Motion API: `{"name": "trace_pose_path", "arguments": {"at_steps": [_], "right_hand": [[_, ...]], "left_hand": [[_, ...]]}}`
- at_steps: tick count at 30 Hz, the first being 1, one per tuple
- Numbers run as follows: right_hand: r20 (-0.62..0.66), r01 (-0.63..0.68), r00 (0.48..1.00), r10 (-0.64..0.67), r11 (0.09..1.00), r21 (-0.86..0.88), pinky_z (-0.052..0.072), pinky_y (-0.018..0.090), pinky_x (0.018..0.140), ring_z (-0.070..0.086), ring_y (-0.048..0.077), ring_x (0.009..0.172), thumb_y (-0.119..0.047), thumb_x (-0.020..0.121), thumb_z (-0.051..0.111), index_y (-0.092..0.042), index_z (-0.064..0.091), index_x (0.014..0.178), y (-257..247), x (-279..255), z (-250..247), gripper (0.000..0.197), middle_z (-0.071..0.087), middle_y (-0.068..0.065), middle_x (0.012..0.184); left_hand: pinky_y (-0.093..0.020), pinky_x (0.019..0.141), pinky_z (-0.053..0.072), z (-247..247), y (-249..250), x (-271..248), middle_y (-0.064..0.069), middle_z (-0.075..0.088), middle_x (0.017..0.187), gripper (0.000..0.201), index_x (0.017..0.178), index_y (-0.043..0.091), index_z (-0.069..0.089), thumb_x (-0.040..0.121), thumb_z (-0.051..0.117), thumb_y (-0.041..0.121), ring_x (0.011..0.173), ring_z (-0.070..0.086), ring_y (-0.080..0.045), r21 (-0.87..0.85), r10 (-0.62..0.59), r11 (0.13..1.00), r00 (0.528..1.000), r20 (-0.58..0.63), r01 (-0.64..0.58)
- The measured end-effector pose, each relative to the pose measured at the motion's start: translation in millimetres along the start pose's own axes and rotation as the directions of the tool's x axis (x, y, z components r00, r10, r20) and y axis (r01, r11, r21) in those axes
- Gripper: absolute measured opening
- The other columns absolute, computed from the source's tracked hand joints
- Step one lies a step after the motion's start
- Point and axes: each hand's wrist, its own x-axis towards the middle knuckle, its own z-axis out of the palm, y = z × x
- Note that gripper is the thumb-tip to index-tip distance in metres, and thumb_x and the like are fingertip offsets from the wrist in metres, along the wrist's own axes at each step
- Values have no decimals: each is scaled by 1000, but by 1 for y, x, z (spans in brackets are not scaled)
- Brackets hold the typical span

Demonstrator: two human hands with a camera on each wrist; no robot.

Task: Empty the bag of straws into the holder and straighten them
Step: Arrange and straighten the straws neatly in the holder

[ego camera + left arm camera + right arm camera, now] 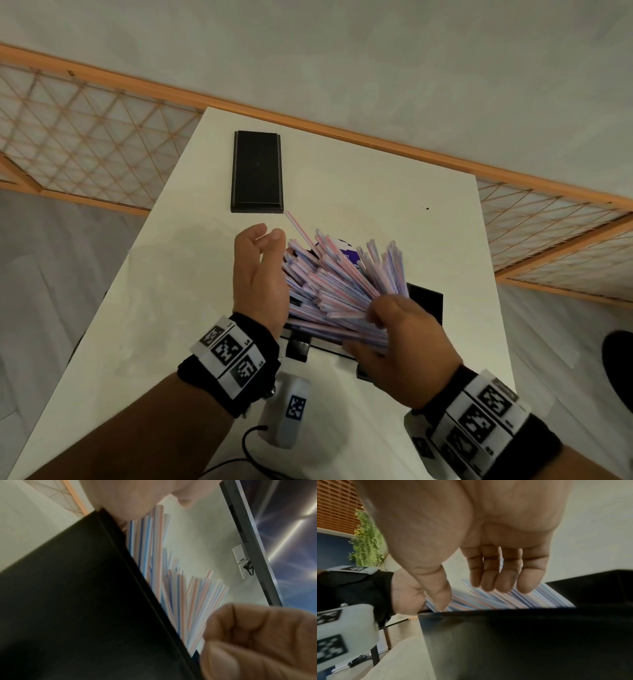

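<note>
A thick fan of pink, blue and white striped straws [342, 281] lies slanted in the black holder [424, 301] at the middle of the white table [164, 308]. My left hand [260, 270] stands edge-on with its palm against the fan's left side, fingers relaxed. My right hand [404, 346] lies over the straws' near ends. In the right wrist view its fingers [496, 574] and thumb rest on top of the straws [496, 600] above the holder's wall [522, 642]. A purple bag [344, 248] peeks out behind the fan. One straw [298, 226] sticks out to the far left.
The holder's black lid [257, 171] lies flat at the table's far left. A white tagged device [287, 411] with a black cable sits near the front edge. Wooden lattice screens [85, 137] stand beyond the table, whose right edge runs close past the holder.
</note>
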Motion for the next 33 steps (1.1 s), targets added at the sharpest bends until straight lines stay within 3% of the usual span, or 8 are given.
{"name": "trace_pose_path", "arguments": {"at_steps": [3, 6, 11, 14, 18, 26, 29, 33], "right_hand": [[193, -53, 979, 60, 998, -42, 51, 34, 78, 60, 22, 95, -70, 72, 46, -24, 61, 102, 3, 0, 9, 57, 62, -6, 97], [254, -44, 966, 49, 999, -24, 51, 34, 90, 58, 22, 110, -67, 73, 52, -24, 57, 125, 1, 8, 14, 67, 63, -4, 117], [358, -102, 924, 132, 990, -102, 52, 34, 86, 61, 20, 103, -72, 72, 60, -30, 55, 109, -3, 24, 11, 56, 63, -6, 108], [415, -110, 903, 112, 994, -30, 52, 32, 90, 62, 19, 107, -69, 74, 64, -31, 54, 124, -13, 33, 11, 63, 65, -7, 115], [479, -149, 866, 146, 988, -32, 47, 25, 83, 63, 19, 101, -57, 76, 75, -27, 56, 122, -16, 44, 11, 58, 66, -5, 109], [584, -140, 795, 163, 987, -85, 46, 28, 96, 55, 22, 124, -44, 71, 83, -23, 43, 144, -22, 61, 11, 86, 57, -1, 136], [598, -149, 781, 178, 984, -99, 44, 26, 88, 58, 21, 118, -48, 67, 84, -25, 50, 137, -21, 64, 7, 82, 60, -4, 128], [621, -167, 768, 161, 985, -49, 43, 30, 100, 53, 21, 126, -47, 71, 84, -25, 47, 142, -18, 63, 3, 83, 56, -2, 138]], "left_hand": [[-54, 106, 47, 0, 2, 1, -3, 66, 124, 67, 122, 22, 54, 69, 55, 64, 116, 63, -26, 23, -20, 1000, 1000, -8, 20], [-51, 107, 47, -2, 4, 2, -2, 66, 121, 55, 123, 21, 55, 79, 53, 54, 111, 63, -19, 78, -22, 997, 1000, 7, 21], [-49, 105, 48, -2, 3, -4, 4, 63, 121, 55, 130, 23, 51, 83, 48, 52, 111, 61, -16, 128, -6, 992, 999, 40, 1], [-40, 104, 47, 1, 1, -6, 5, 59, 127, 57, 134, 24, 47, 85, 48, 53, 115, 58, -16, 161, 14, 987, 999, 52, -22], [-31, 95, 40, 1, 0, -1, 0, 55, 133, 44, 138, 19, 43, 101, 56, 39, 112, 55, -18, 235, 22, 971, 999, 38, -30], [-40, 105, 42, 9, 8, 6, -7, 47, 147, 58, 145, 18, 34, 98, 57, 43, 130, 50, -28, 402, -15, 915, 996, 83, -20], [-43, 108, 42, 9, 7, 6, -6, 48, 145, 57, 144, 19, 36, 98, 56, 47, 129, 51, -28, 397, -30, 918, 996, 82, -5], [-46, 109, 42, 9, 7, 4, -4, 49, 142, 52, 141, 19, 41, 99, 55, 46, 127, 51, -26, 365, -22, 931, 997, 79, -9]]}}
